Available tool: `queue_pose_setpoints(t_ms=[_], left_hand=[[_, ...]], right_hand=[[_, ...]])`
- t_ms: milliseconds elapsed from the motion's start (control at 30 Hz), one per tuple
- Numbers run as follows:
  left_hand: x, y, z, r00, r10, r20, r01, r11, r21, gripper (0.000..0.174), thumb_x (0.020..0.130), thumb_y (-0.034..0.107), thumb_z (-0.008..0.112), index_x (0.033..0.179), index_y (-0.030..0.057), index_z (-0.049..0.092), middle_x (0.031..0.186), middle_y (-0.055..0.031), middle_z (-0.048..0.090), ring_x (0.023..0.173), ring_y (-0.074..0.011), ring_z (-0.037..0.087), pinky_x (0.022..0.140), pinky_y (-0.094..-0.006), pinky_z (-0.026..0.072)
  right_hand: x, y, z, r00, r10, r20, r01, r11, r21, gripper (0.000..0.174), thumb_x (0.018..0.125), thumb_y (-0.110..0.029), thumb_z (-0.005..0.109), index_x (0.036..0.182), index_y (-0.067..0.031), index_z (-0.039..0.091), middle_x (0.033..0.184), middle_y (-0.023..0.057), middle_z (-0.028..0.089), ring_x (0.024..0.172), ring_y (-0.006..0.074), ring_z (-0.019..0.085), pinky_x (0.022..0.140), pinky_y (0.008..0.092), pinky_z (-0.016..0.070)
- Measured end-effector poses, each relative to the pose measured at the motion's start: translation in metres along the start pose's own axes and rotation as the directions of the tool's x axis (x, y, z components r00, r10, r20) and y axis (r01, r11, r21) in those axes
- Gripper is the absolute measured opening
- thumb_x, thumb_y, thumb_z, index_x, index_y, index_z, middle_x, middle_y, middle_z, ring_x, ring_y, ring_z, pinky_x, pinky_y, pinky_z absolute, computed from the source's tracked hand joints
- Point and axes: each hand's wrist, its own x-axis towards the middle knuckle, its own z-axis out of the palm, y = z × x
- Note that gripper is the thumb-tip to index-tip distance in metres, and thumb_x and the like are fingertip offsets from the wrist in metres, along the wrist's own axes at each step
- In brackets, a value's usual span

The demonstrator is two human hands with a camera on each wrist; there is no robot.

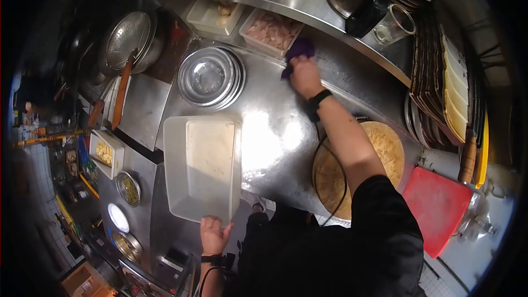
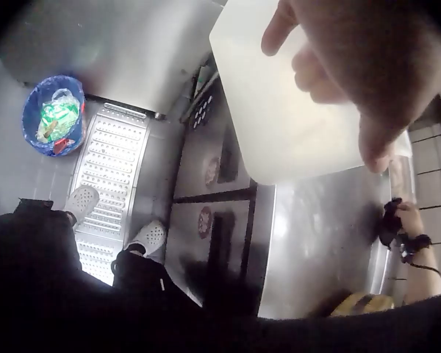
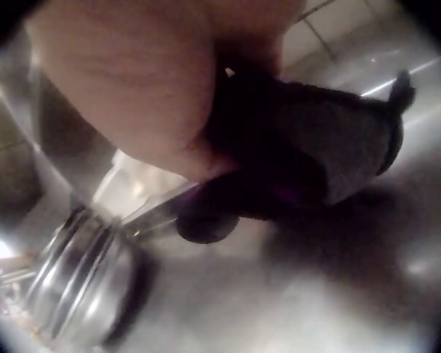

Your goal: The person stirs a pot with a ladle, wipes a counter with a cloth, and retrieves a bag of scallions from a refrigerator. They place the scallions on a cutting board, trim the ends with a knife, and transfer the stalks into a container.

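At the near end of a large translucent plastic tub (image 1: 209,154), my left hand (image 1: 214,235) grips the rim. The left wrist view shows its fingers against the pale wall of the tub (image 2: 287,140). Farther back, my right hand (image 1: 306,77) clutches a bunched dark purple cloth (image 1: 301,48) on the steel counter (image 1: 269,88). Close beside that cloth stands a container of sliced raw meat (image 1: 272,32). In the right wrist view the cloth (image 3: 345,140) is dark and blurred, with stacked steel bowls (image 3: 95,287) nearby. The inside of the large tub looks bare.
Stacked metal bowls (image 1: 208,77) stand behind the large tub. A round wooden chopping board (image 1: 388,146) lies under my right forearm, with a red cutting board (image 1: 437,209) farther right. A steel shelf (image 1: 352,27) overhangs the back. Strainers (image 1: 129,38) sit at left.
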Motion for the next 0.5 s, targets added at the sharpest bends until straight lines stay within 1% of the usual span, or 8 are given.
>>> queue_pose_setpoints(t_ms=[33,100,167,233,300,367,400,500], left_hand=[[0.001,-0.001,-0.001,1.0,0.011,-0.001,-0.011,1.0,0.001,0.034,0.072,0.021,0.088,0.086,-0.0006,0.067,0.093,-0.0154,0.064,0.091,-0.0375,0.059,0.082,-0.0472,0.0498],[0.005,-0.002,-0.002,1.0,0.01,0.016,-0.01,1.0,-0.016,0.033,0.072,0.02,0.088,0.085,-0.0008,0.067,0.092,-0.016,0.064,0.09,-0.0383,0.059,0.081,-0.0479,0.0497],[0.006,-0.001,-0.006,0.999,0.003,0.032,-0.002,1.0,-0.02,0.031,0.073,0.019,0.088,0.086,-0.0012,0.068,0.092,-0.0161,0.065,0.092,-0.0385,0.059,0.083,-0.0475,0.0497],[0.008,-0.004,-0.009,0.999,0.002,0.05,-0.001,1.0,-0.027,0.03,0.073,0.017,0.088,0.087,-0.0017,0.068,0.092,-0.0163,0.065,0.093,-0.0387,0.06,0.086,-0.0471,0.0496],[0.007,-0.009,-0.01,0.998,0.058,0.005,-0.058,0.998,0.006,0.031,0.074,0.021,0.087,0.084,-0.0004,0.066,0.091,-0.0162,0.064,0.091,-0.0386,0.058,0.082,-0.0478,0.0493],[0.003,-0.011,-0.014,0.998,0.055,0.012,-0.055,0.998,0.009,0.031,0.075,0.021,0.086,0.084,-0.0003,0.066,0.091,-0.0161,0.064,0.091,-0.0383,0.058,0.082,-0.0476,0.0492],[0.003,-0.013,-0.016,0.998,0.061,0.006,-0.061,0.998,0.014,0.031,0.075,0.021,0.086,0.084,-0.0001,0.066,0.091,-0.016,0.064,0.09,-0.038,0.058,0.082,-0.0473,0.0491],[-0.002,-0.017,-0.026,0.996,0.091,0.01,-0.091,0.995,-0.028,0.031,0.075,0.022,0.086,0.085,0.0002,0.067,0.092,-0.0154,0.064,0.091,-0.0372,0.058,0.082,-0.047,0.0491]], right_hand=[[-0.011,-0.022,-0.018,0.998,-0.021,0.052,0.017,0.998,0.067,0.026,0.075,-0.013,0.072,0.099,-0.0045,0.07,0.099,0.0141,0.07,0.101,0.0314,0.065,0.095,0.0424,0.0464],[-0.018,-0.044,-0.002,0.972,-0.207,-0.109,0.219,0.969,0.113,0.023,0.081,-0.008,0.065,0.102,-0.0026,0.07,0.102,0.0159,0.069,0.104,0.0316,0.063,0.094,0.0419,0.0479],[-0.011,-0.054,0.008,0.91,-0.383,-0.158,0.414,0.858,0.303,0.029,0.084,-0.007,0.062,0.111,-0.0006,0.069,0.11,0.0182,0.069,0.107,0.0322,0.062,0.098,0.0422,0.0473],[-0.005,-0.052,0.04,0.918,-0.372,-0.14,0.397,0.876,0.273,0.032,0.085,-0.007,0.062,0.116,-0.0002,0.068,0.115,0.0186,0.068,0.111,0.0326,0.062,0.1,0.0426,0.0467],[0.0,-0.045,0.045,0.92,-0.374,-0.121,0.393,0.887,0.244,0.037,0.085,-0.008,0.062,0.12,0.0002,0.066,0.12,0.0191,0.068,0.114,0.033,0.062,0.102,0.043,0.046],[-0.009,-0.041,0.024,0.957,-0.272,0.104,0.255,0.956,0.147,0.04,0.086,-0.011,0.064,0.125,-0.0001,0.064,0.125,0.0194,0.067,0.121,0.0329,0.06,0.106,0.0431,0.0457],[-0.017,-0.04,0.014,0.966,-0.176,0.19,0.146,0.976,0.161,0.043,0.086,-0.015,0.068,0.126,-0.0005,0.064,0.125,0.0196,0.067,0.123,0.0326,0.06,0.109,0.0432,0.0448],[-0.049,-0.015,-0.004,0.945,-0.001,0.327,-0.022,0.998,0.065,0.054,0.08,-0.025,0.079,0.126,-0.0004,0.064,0.128,0.0193,0.067,0.13,0.0303,0.058,0.114,0.043,0.0419]])
